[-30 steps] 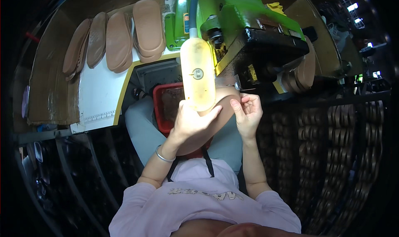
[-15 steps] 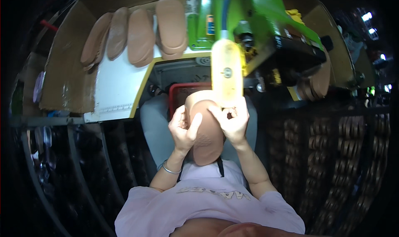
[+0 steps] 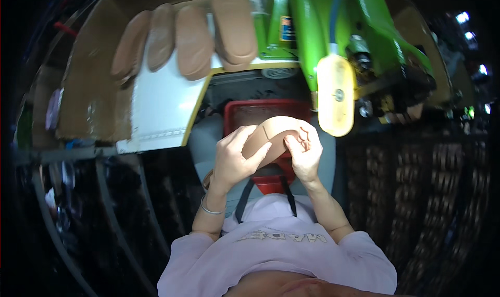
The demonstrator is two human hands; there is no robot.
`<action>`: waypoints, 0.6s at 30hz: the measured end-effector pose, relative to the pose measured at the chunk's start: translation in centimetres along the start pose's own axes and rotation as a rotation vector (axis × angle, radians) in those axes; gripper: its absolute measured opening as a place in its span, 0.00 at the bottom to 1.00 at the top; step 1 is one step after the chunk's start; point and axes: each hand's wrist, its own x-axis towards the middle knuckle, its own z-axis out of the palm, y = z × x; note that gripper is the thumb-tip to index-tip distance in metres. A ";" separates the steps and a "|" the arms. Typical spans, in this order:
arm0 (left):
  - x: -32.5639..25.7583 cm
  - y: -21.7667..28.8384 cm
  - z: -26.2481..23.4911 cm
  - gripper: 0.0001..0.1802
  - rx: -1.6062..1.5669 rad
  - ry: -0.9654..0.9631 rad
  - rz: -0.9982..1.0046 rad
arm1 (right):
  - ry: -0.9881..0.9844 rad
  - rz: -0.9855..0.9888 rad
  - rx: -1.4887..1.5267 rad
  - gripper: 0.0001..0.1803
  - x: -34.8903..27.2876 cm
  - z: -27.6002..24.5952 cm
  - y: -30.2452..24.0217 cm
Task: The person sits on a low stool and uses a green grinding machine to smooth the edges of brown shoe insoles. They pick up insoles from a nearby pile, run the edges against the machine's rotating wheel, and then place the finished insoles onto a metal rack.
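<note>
Nearest, left hand (image 3: pixel 234 159) and right hand (image 3: pixel 304 153) raised over the lap, both clasping one tan insole piece (image 3: pixel 271 135). Left fingers curled under its near edge, thumb on top; right fingertips pinching its right end. Long axis roughly left-low to right-high, rounded end seemingly toward the right, though fingers cover much of it. Just behind, red crate (image 3: pixel 250 112), rim partly hidden by the piece. Yellow oval guard (image 3: pixel 336 96) hanging close above the right hand, little room there. Farther left, white tabletop (image 3: pixel 161 107); row of tan insoles (image 3: pixel 192 36) at its far edge.
</note>
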 end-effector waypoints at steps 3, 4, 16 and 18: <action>1.1 0.5 3.3 0.17 0.043 -0.049 0.061 | 0.096 -0.086 -0.032 0.19 -0.2 -3.2 0.0; 1.9 0.9 4.4 0.15 0.021 -0.044 0.085 | 0.117 -0.133 -0.038 0.19 0.1 -4.3 0.2; 3.6 3.0 6.2 0.10 -0.147 -0.172 -0.046 | 0.127 -0.101 -0.021 0.18 1.3 -7.3 -2.7; 1.8 1.6 7.1 0.10 -0.349 -0.051 -0.191 | 0.096 -0.079 -0.022 0.17 1.7 -6.2 -3.1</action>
